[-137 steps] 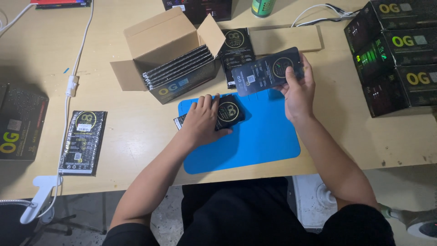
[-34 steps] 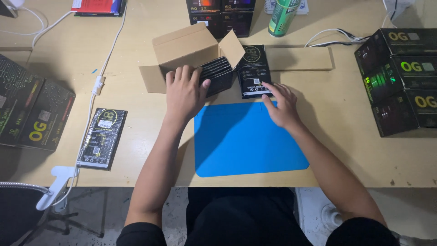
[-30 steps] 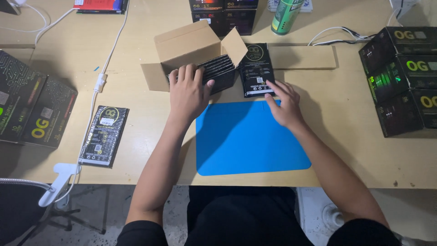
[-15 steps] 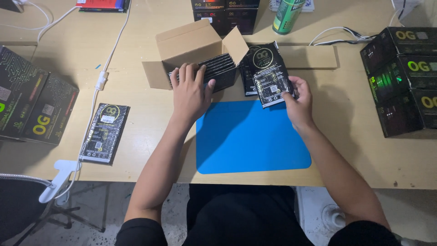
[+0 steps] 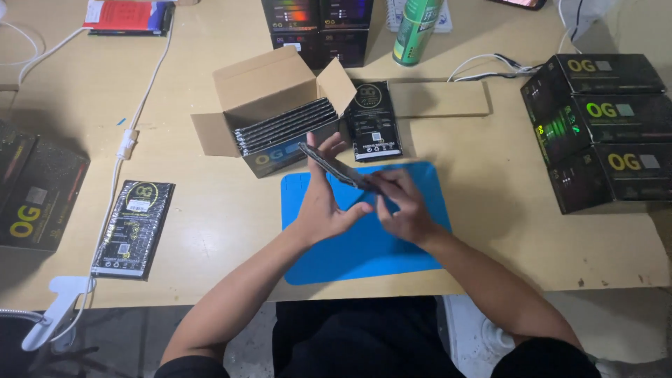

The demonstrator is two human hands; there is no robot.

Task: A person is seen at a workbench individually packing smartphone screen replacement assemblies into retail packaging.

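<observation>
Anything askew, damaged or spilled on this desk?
Nothing looks spilled or damaged. One black packet lies alone at the desk's left, apart from the packets filed in the open cardboard box. Both hands, left hand and right hand, hold another packet.

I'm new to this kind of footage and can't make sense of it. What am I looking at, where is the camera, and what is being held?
No machine here: a person sits at a wooden table, and a camera on their head looks down at their two bare hands. The left hand and the right hand hold a flat dark packet between them, seen nearly edge-on, above a blue mat. Behind stands an open cardboard box with similar packets upright inside. One more packet lies beside the box and another far left. Stacked black boxes sit at the right, a green can at the back.
</observation>
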